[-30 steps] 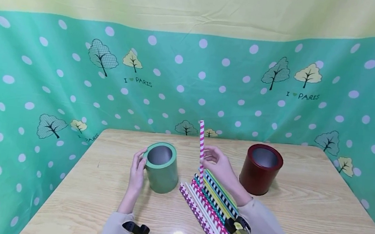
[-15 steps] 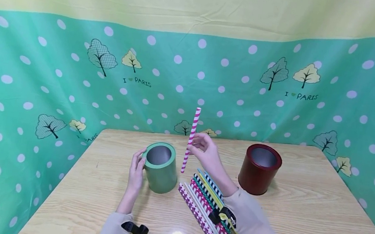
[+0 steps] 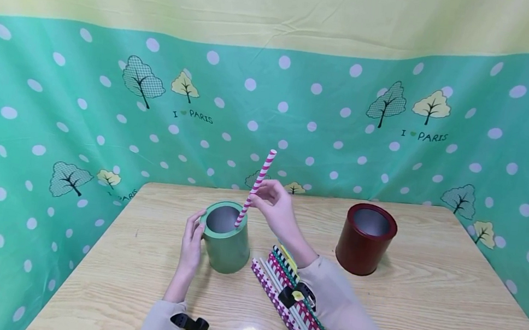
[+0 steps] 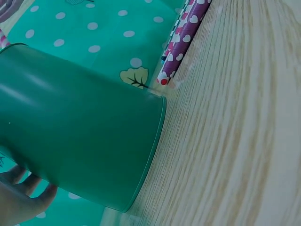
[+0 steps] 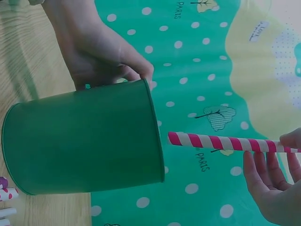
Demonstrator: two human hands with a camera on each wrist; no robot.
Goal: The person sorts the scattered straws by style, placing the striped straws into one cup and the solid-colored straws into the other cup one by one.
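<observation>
A green can (image 3: 229, 252), with no lid on it, stands upright on the table. My left hand (image 3: 191, 247) holds it at its left side, fingers bent against the wall near the rim. Between the thumb and fingertips of my right hand (image 3: 276, 208), a pink-and-white striped paper straw (image 3: 258, 181) is pinched around its middle. The straw leans right, its lower end at the right part of the can's mouth in the head view. In the right wrist view, the straw (image 5: 221, 142) points at the rim with a small gap between them.
Several patterned paper straws (image 3: 273, 291) lie side by side on the wooden table (image 3: 432, 295), partly hidden under my right forearm. To the right stands a dark red can (image 3: 360, 251), also without a lid. A polka-dot cloth (image 3: 234, 90) hangs behind the table.
My right hand has lifted the striped straw off the pile and carried it left to the green can's mouth; the straw now tilts right. My left hand has stayed on the can.
</observation>
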